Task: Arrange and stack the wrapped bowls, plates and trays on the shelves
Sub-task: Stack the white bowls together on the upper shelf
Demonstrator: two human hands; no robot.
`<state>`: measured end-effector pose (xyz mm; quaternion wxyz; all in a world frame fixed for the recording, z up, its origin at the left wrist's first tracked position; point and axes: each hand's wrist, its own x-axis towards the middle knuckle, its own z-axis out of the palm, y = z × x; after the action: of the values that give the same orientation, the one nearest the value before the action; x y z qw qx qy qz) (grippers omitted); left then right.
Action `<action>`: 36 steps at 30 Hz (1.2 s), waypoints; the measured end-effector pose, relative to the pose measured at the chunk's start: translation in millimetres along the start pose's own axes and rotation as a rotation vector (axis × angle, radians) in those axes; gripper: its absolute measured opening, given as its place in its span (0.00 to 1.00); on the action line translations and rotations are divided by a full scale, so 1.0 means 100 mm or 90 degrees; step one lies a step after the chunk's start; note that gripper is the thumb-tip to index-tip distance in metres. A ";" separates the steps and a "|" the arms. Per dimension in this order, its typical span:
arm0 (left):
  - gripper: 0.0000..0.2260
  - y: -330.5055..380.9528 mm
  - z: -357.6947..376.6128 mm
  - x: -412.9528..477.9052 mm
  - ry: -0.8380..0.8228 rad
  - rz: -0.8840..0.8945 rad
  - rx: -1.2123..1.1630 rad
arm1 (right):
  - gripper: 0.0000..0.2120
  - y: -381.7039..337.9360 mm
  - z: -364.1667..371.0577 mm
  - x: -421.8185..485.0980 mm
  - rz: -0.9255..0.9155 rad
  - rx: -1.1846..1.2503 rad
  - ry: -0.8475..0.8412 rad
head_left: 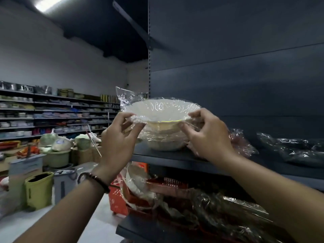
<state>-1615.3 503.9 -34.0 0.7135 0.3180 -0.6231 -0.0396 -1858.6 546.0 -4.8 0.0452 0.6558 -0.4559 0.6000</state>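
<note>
We hold the wrapped bowl by its rim, our left hand pinching one side and our right hand the other, so it comes down level and nests squarely. It sits on top of the bowl stack, which rests on the dark shelf near its left end. Right of the stack lie dark wrapped packs.

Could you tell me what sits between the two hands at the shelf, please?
In the head view, the wrapped bowl sits between the left hand and right hand, atop other bowls.
</note>
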 end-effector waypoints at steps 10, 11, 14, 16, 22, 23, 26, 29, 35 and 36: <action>0.15 -0.72 0.73 0.78 -0.041 0.010 0.099 | 0.21 0.52 0.36 0.85 0.079 -0.070 -0.036; 0.15 -0.80 0.79 0.83 -0.041 0.001 0.104 | 0.21 0.56 0.40 0.91 0.089 -0.074 -0.048; 0.14 -1.00 0.92 0.94 -0.070 -0.062 0.097 | 0.22 0.69 0.54 1.05 0.113 -0.059 -0.080; 0.14 -1.08 0.99 0.99 -0.094 -0.097 0.118 | 0.27 0.78 0.63 1.14 0.141 -0.037 -0.106; 0.19 -1.30 1.06 1.21 -0.133 -0.156 0.146 | 0.32 0.99 0.80 1.34 0.164 -0.019 -0.210; 0.19 -1.33 1.05 1.22 -0.151 -0.155 0.154 | 0.33 1.00 0.80 1.34 0.156 -0.034 -0.230; 0.24 -1.45 0.99 1.13 -0.202 -0.152 0.165 | 0.33 1.05 0.81 1.29 0.127 -0.133 -0.293; 0.28 -1.57 0.93 1.00 -0.233 -0.113 0.249 | 0.32 1.11 0.81 1.21 0.144 -0.228 -0.360; 0.20 -1.76 0.88 0.89 -0.283 0.005 0.343 | 0.18 1.08 0.75 1.19 0.153 -0.232 -0.399; 0.21 -1.74 0.88 0.90 -0.294 0.019 0.360 | 0.20 1.07 0.76 1.21 0.159 -0.234 -0.407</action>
<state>-1616.4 289.4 -42.0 0.4380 0.4765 -0.7587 0.0735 -1888.4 372.1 22.5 -0.0561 0.7300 -0.6234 0.2744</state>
